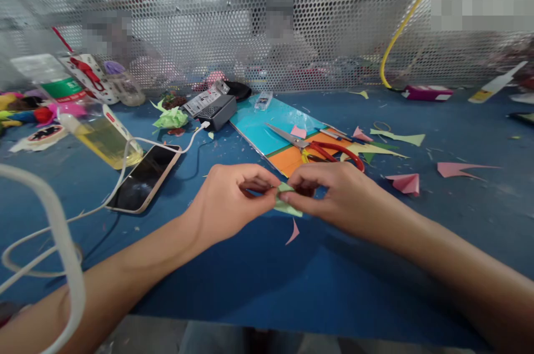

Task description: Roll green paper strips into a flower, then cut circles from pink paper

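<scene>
White cable [65, 243] cut off left; fingers [261, 205] partly hide green paper [290, 209].

A blue tabletop [250, 282] carries a phone [144, 179], a dark box [219, 113] and a bottle [100, 140] with yellowish liquid. Coloured sheets [258, 134] and a folded pink paper [405, 183] also lie on it.

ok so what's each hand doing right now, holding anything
Left hand: closed, pinching the green paper between thumb and fingers.
Right hand: closed, pinching the same paper from the other side.
</scene>
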Motion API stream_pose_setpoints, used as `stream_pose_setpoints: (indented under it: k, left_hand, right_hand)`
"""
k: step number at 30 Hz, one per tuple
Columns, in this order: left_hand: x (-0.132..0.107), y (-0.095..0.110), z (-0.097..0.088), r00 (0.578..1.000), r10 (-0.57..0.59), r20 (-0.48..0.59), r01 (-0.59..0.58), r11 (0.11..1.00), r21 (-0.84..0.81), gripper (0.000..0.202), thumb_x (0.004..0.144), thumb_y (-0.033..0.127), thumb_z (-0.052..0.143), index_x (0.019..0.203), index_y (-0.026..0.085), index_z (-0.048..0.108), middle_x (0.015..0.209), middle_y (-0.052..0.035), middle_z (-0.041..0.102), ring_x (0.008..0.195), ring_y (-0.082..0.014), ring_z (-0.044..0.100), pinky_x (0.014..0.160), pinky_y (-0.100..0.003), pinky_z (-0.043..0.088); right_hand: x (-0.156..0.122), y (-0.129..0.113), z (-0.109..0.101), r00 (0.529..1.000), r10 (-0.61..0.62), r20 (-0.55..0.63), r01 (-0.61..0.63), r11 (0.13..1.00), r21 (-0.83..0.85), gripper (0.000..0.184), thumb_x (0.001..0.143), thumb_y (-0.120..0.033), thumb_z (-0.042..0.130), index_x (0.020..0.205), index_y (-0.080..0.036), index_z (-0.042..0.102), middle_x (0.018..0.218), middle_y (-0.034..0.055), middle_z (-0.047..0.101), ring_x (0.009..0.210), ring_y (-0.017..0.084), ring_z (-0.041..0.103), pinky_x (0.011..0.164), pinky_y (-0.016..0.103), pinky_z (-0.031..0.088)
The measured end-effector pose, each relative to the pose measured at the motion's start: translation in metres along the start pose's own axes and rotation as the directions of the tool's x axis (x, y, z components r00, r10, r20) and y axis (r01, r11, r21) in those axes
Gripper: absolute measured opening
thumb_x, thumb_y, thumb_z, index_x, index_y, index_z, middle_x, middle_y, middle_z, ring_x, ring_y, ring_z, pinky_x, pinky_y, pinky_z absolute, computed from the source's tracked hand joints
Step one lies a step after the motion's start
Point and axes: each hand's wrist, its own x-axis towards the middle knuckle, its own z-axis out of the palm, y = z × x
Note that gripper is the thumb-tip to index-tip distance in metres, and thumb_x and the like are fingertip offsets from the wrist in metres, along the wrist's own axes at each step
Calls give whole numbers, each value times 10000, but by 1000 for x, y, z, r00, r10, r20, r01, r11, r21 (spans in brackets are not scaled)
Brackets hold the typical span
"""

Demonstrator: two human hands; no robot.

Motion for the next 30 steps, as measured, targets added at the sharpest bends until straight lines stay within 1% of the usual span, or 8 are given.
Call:
stream_pose_setpoints:
  k: [4, 8, 13, 18, 22, 26, 28, 30]
  left_hand:
    - [0, 1, -2, 999, -13, -37, 13, 1000, -9, 134, 716, 152, 670, 846, 179, 646, 728, 37, 724, 696, -81, 690, 604, -94, 523]
    - [1, 2, -3, 1000, 11, 27, -11, 1000, -15, 70, 745, 163, 650, 813, 176, 660, 771, 31, 737, 735, -80, 695, 659, -97, 530]
    - [0, 3, -3, 996, 8, 90, -6, 1000, -24, 96, 748, 147, 636, 836, 165, 672, 807, 11, 745, 772, -104, 704, 673, -123, 544]
    - [-1, 5, 0, 998, -19, 61, 19, 1000, 5, 130, 714, 99, 618, 820, 155, 671, 787, -6, 743, 751, -134, 706, 678, -183, 563]
    - [-1, 3, 2, 999, -13, 37, 13, 1000, -4, 112, 705, 119, 632, 806, 153, 667, 777, -17, 739, 733, -150, 704, 677, -218, 570]
    - [-1, 4, 0, 1000, -9, 22, 10, 1000, -17, 107, 709, 113, 632, 804, 153, 662, 755, -12, 735, 723, -139, 701, 672, -199, 563]
    - [-1, 5, -1, 999, -23, 22, 24, 999, -42, 114, 714, 115, 636, 818, 151, 664, 764, -13, 739, 735, -139, 703, 680, -195, 563]
    - [0, 7, -3, 998, -52, 28, 55, 994, -93, 149, 719, 135, 652, 866, 145, 677, 791, -23, 746, 761, -149, 706, 691, -200, 566]
  right_hand:
    - [1, 4, -3, 999, 6, 41, -8, 999, 35, 202, 822, -318, 574, 688, -194, 661, 588, -21, 625, 529, 100, 539, 493, 219, 364]
    - [1, 6, -3, 998, 2, 56, -3, 1000, 16, 230, 827, -326, 563, 666, -190, 656, 562, -24, 609, 515, 94, 516, 483, 217, 344]
    - [1, 4, -3, 996, 19, 83, -18, 1000, -13, 205, 803, -264, 563, 622, -189, 625, 533, -33, 580, 507, 93, 492, 477, 221, 325]
    - [-1, 0, -1, 998, -29, 55, 31, 999, -27, 227, 790, -229, 569, 567, -184, 559, 519, -36, 544, 505, 94, 467, 493, 230, 333]
    - [-2, -2, -1, 997, -51, 62, 51, 999, -14, 206, 812, -231, 550, 620, -186, 611, 550, -28, 584, 519, 101, 503, 498, 229, 348]
    - [-2, 0, -2, 996, -19, 87, 13, 997, 70, 195, 848, -278, 541, 733, -190, 670, 599, -22, 631, 553, 107, 552, 508, 216, 375]
    - [-2, 1, -3, 996, -2, 89, -6, 996, 86, 210, 863, -315, 534, 775, -199, 685, 600, -25, 630, 553, 106, 548, 503, 212, 371]
    - [-1, 2, -3, 997, -9, 72, 4, 998, 59, 243, 869, -340, 532, 729, -197, 671, 564, -33, 594, 527, 101, 510, 485, 212, 349]
